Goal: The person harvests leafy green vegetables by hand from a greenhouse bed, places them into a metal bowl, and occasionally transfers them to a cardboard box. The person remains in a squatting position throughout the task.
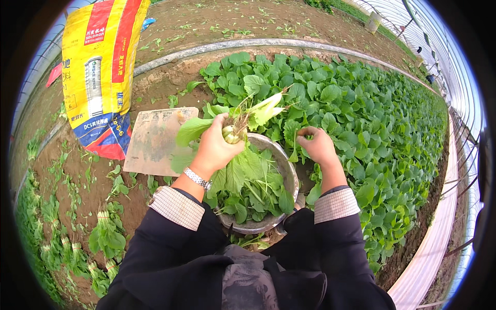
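A bunch of leafy greens, with pale stems and soil-caked roots, is gripped in my left hand above a metal basin. Leaves hang from the bunch on both sides. My right hand, to the right of the basin, has thumb and index finger pinched on a single green leaf that hangs down. Loose cut greens fill much of the round basin, which stands between my legs. A flat board lies left of the basin, partly behind the leaves.
Dense growing greens cover the bed ahead and right. A yellow fertilizer sack stands at upper left. Tied bundles of greens lie on the soil at left. A pale pipe crosses beyond the bed, and a plastic greenhouse wall curves along the right.
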A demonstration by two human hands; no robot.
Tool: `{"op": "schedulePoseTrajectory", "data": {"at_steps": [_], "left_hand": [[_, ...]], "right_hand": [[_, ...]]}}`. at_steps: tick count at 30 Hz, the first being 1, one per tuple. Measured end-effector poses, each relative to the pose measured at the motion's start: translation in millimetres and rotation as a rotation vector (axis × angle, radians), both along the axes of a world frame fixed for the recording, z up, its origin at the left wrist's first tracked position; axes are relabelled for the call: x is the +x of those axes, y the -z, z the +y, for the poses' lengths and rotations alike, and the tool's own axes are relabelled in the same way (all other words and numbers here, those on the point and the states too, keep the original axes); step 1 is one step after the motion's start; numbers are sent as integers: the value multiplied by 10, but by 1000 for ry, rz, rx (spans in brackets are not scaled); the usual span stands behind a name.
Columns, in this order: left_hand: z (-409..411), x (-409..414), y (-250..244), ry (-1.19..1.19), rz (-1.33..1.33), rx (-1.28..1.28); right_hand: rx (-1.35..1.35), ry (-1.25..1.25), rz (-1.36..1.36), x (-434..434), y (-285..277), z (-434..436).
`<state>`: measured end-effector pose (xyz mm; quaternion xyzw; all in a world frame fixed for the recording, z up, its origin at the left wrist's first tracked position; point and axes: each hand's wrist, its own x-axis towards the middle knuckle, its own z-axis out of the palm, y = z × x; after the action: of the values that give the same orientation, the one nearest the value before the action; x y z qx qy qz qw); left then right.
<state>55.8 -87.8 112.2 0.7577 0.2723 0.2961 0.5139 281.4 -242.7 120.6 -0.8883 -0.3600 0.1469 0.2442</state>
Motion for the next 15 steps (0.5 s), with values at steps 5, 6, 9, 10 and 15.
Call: {"op": "schedulePoseTrajectory", "data": {"at_steps": [5, 6, 9, 10, 15], "left_hand": [[-87, 100, 93, 243, -182, -491], [-126, 115, 99, 290, -163, -568], [-210, 119, 84, 303, -172, -712], [-223, 111, 58, 314, -245, -720], [-67, -7, 0, 308, -298, -724]], "right_hand": [[1030, -158, 547, -602, 69, 447], [1091, -141, 578, -652, 51, 491], [1207, -127, 512, -637, 50, 576], [1146, -114, 375, -580, 36, 545], [563, -72, -518, -431, -68, 392]]}}
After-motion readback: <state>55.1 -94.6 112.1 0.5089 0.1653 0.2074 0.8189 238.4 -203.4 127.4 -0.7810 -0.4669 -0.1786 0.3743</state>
